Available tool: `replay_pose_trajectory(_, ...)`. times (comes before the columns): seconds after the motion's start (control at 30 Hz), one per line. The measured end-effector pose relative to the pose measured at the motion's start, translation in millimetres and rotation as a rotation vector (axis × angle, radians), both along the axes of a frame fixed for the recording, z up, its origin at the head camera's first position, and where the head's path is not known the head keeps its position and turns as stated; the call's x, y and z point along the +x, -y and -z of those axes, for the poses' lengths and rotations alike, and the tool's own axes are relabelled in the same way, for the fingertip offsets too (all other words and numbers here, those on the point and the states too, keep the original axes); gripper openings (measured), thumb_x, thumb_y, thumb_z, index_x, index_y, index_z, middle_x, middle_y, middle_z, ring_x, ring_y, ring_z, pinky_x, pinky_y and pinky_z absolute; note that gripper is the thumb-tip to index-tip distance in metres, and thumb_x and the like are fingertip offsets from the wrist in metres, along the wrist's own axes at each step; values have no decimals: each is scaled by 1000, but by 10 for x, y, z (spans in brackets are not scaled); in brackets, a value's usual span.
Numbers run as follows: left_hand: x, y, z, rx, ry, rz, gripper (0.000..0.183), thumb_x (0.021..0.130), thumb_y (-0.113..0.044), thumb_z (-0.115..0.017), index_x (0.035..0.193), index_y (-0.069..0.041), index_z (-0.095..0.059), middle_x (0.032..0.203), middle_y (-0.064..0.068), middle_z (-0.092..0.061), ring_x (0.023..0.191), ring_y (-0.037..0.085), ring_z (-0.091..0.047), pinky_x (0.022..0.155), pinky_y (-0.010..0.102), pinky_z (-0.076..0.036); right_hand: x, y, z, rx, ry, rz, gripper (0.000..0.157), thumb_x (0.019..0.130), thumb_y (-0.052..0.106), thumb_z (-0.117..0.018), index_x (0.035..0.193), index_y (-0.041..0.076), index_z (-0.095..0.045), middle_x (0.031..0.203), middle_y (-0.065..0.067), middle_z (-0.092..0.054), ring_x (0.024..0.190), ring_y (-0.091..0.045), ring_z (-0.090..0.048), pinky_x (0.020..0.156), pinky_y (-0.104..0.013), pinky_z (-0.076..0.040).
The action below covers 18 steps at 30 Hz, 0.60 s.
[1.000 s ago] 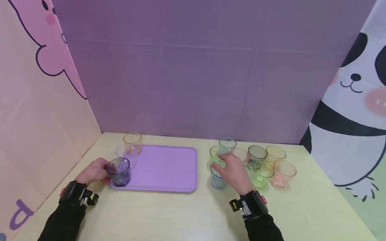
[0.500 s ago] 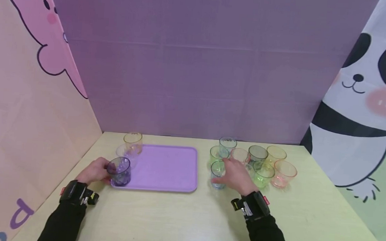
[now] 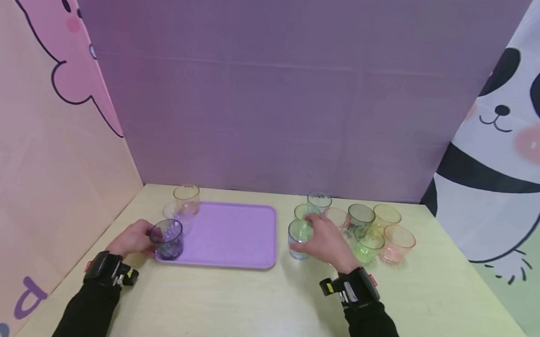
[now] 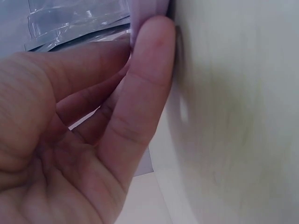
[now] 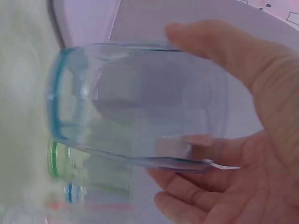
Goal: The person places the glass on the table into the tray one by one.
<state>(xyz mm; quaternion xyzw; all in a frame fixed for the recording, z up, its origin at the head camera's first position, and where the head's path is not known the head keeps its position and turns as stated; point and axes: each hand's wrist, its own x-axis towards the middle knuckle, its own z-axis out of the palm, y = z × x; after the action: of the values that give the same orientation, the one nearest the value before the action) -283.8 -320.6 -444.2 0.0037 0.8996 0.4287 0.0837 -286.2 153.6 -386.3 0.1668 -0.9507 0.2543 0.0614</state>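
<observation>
My right hand (image 3: 327, 246) holds a clear drinking glass with a blue rim (image 3: 300, 238). In the right wrist view, the thumb lies on one side of this glass (image 5: 140, 100) and the fingers on the other. At the lavender tray (image 3: 235, 236), my left hand (image 3: 132, 240) pinches the near left corner. The left wrist view has a fingertip against the tray's edge (image 4: 145, 14). Just beside that hand, a dark-tinted glass (image 3: 167, 240) stands on the tray; some left fingers are hidden behind it. A purple-tinted glass (image 3: 173, 211) and an amber one (image 3: 186, 200) stand farther back.
Several coloured glasses cluster right of the tray, including a green one (image 3: 367, 245), a pink one (image 3: 397, 244), a dark one (image 3: 360, 215) and a yellow one (image 3: 386, 214). A purple backdrop (image 3: 274, 96) rises behind the pale table (image 3: 224, 310).
The right hand has closed round the blue-rimmed glass and shifted it slightly left, away from the cluster. My left hand stays at the tray corner.
</observation>
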Motion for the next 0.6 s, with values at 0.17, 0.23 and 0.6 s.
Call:
replay_pose_trajectory(0.17,3,9,-9,-1,-1,1,29,78,13,-59,106,17,-63,89,18,-69,70,20,-67,61,36,-62,-3,136,6,-184,26,-67,79,66,32,-86,130,2,-50,121,-18,-57,110,-32,-56,90,-45,-54)
replay_pose_trajectory(0.23,6,18,-6,2,-6,9,29,77,13,-59,106,18,-62,89,19,-69,69,21,-67,61,37,-62,-8,209,30,-237,40,-86,78,64,29,-86,128,2,-50,119,-17,-55,108,-30,-55,86,-41,-55)
replay_pose_trajectory(0.6,-21,2,10,-25,-7,-5,29,78,12,-60,106,16,-63,89,17,-69,69,19,-66,60,35,-61,-141,569,281,-510,29,-92,81,63,19,-87,132,3,-48,121,-18,-52,108,-33,-56,95,-46,-54)
